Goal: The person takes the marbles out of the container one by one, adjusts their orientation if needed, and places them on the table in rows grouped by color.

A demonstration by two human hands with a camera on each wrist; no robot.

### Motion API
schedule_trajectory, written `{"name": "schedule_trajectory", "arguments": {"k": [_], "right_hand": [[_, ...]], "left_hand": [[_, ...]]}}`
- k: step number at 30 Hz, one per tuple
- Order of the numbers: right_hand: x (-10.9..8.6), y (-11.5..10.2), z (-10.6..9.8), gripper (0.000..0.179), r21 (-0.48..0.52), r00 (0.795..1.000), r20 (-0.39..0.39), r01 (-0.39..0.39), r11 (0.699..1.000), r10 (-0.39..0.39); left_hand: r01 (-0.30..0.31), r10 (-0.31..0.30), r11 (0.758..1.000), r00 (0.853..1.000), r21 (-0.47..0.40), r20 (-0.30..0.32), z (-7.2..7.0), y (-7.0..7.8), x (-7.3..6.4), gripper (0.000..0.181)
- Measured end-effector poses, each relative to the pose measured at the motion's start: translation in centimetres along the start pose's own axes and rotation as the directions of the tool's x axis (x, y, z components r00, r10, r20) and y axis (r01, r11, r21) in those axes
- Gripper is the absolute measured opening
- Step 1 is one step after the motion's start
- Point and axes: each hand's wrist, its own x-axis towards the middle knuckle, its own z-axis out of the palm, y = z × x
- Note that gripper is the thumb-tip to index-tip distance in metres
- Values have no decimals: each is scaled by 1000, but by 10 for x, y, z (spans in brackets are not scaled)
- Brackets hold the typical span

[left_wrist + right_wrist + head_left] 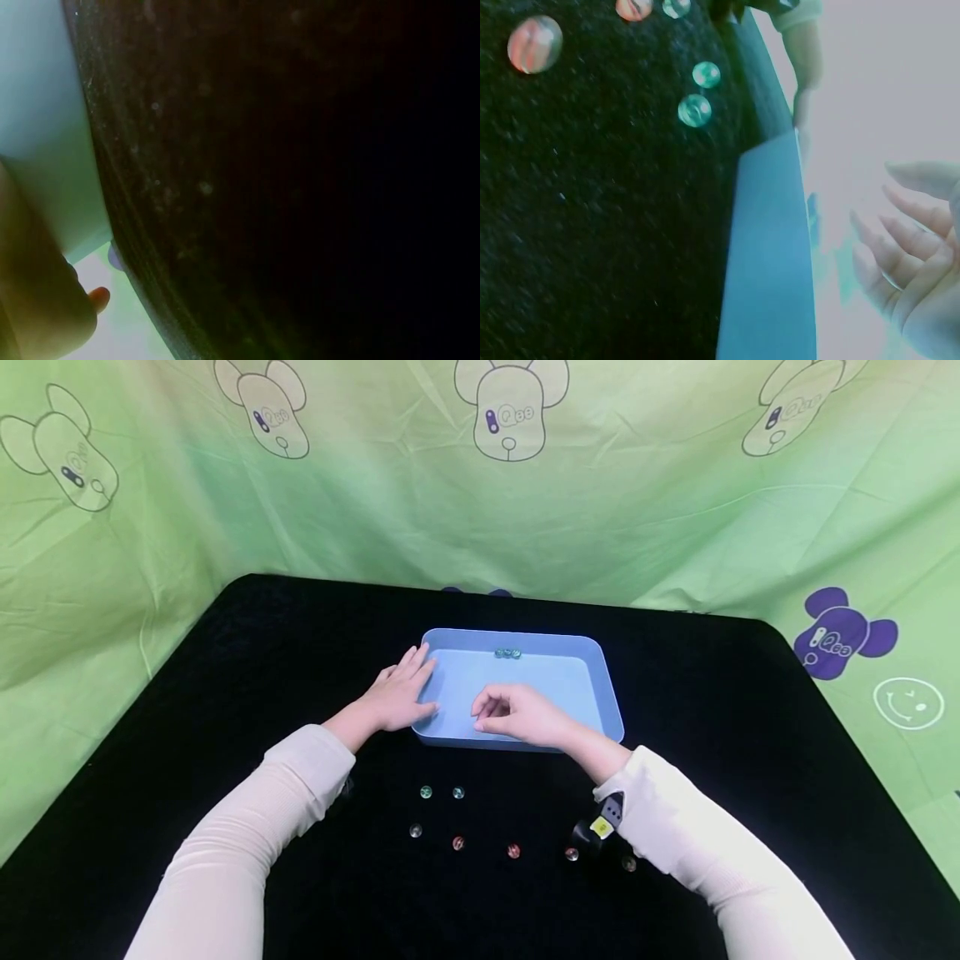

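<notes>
Over the blue tray, the right hand curls its grip, though whether around anything I cannot tell; the left hand spreads flat at its left rim. Green marbles line its far wall; seven loose marbles lie before it on the black worktop.

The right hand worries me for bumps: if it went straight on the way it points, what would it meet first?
Probably the left hand, around its thumb; the right hand points that way across the tray. Its height is unclear, so it might pass above.
</notes>
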Motion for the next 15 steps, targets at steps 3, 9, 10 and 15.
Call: {"name": "schedule_trajectory", "arguments": {"k": [3, 9, 10, 15], "right_hand": [[2, 3, -5, 15, -1, 999, -34, -33, 999, 33], [6, 8, -16, 18, 8, 992, -85, -89, 996, 90], [6, 8, -18, 18, 18, 991, -91, -101, 995, 102], [9, 13, -27, 18, 57, 978, -121, -161, 985, 167]], "left_hand": [[2, -2, 1000, 1000, 8, 3, 0, 0, 1, 73], [-2, 2, 1000, 1000, 6, -5, 0, -1, 1, 73], [-7, 7, 1000, 1000, -1, -6, 0, -2, 1, 73], [-23, 23, 999, 1000, -35, 1, -1, -2, 0, 74]]}}
